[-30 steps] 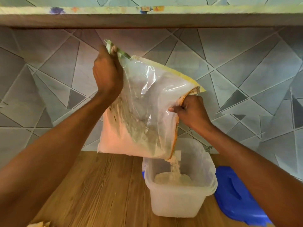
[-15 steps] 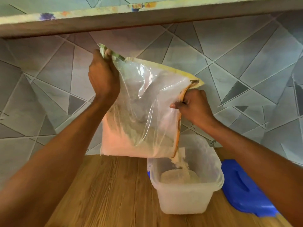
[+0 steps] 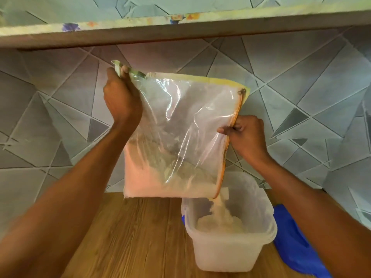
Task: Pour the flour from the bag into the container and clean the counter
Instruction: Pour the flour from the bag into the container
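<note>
A clear plastic zip bag (image 3: 180,137) with flour settled in its lower part hangs tilted above the wooden counter (image 3: 136,241). My left hand (image 3: 120,97) grips its upper left corner. My right hand (image 3: 247,133) pinches the orange zip edge on the right side. Flour (image 3: 218,207) streams from the bag's lower right corner into a translucent white container (image 3: 230,251), where a small heap has formed.
A blue lid (image 3: 297,247) lies on the counter just right of the container. A grey tiled wall (image 3: 301,97) stands close behind. A shelf edge (image 3: 180,31) runs overhead, a little above the bag.
The flour keeps pouring and the heap in the container has grown. Both hands hold the bag much as before; the view has shifted slightly.
</note>
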